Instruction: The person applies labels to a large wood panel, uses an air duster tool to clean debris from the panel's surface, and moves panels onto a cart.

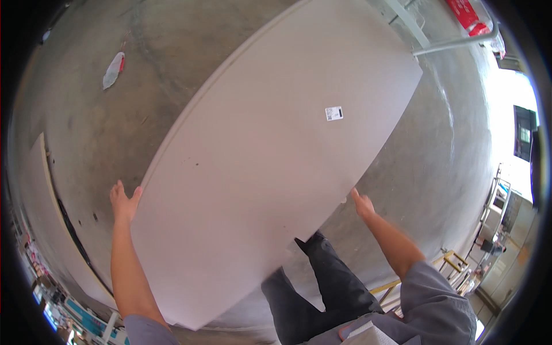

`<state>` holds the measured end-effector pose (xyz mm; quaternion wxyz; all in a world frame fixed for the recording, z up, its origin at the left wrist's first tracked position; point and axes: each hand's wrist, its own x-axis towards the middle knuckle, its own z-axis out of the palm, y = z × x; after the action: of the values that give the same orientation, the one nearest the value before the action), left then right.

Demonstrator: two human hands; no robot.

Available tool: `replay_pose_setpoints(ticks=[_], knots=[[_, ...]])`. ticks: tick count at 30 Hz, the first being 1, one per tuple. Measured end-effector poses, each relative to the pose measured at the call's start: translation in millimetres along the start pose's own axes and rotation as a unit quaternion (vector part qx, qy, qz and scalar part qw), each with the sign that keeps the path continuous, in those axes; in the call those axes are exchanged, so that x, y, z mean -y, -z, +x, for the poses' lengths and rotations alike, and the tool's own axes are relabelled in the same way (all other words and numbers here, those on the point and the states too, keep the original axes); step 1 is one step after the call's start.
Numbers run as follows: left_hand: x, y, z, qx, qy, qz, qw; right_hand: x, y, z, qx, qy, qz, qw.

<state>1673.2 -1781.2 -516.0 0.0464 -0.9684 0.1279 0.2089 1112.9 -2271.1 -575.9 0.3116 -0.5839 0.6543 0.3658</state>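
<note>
A large beige-grey flat panel [259, 161] stretches from close to my body to the far right. A small white label [334, 113] is stuck on its face, and a few dark specks mark it. On the panel's left edge is my left hand [124, 201], its fingers spread and the thumb side against the edge. My right hand [362, 204] is closed at the right edge, with some of its fingers hidden at the panel's rim. The panel's underside is out of sight.
A white metal frame [454, 45] stands by the panel's far right corner, with a red and white bag [467, 16] near it. A plastic scrap [114, 70] lies on the concrete floor. Another long panel [52, 230] is at left. A yellow frame [454, 261] stands at lower right.
</note>
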Motion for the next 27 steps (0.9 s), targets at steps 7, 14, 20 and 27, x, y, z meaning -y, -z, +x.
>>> replay_pose_setpoints(ticks=[7,14,20,27], knots=[[67.6,-60.4,-265.2,0.063,0.090,-0.089,0.990,-77.3,-16.9,-77.7,0.103,0.200,-0.109,0.968],[-76.9,-98.4,-674.2,0.353,0.210,-0.318,0.855,-82.1,-21.6,-104.4,0.166,0.288,-0.087,0.939],[-140.9,-134.2,-844.9,0.335,0.248,-0.401,0.815,-65.6,-12.1,-134.0,0.126,0.377,-0.306,0.865],[-97.4,-125.5,-939.6,0.114,0.358,-0.456,0.807,-46.2,-40.6,-197.4,0.036,0.519,-0.499,0.693]])
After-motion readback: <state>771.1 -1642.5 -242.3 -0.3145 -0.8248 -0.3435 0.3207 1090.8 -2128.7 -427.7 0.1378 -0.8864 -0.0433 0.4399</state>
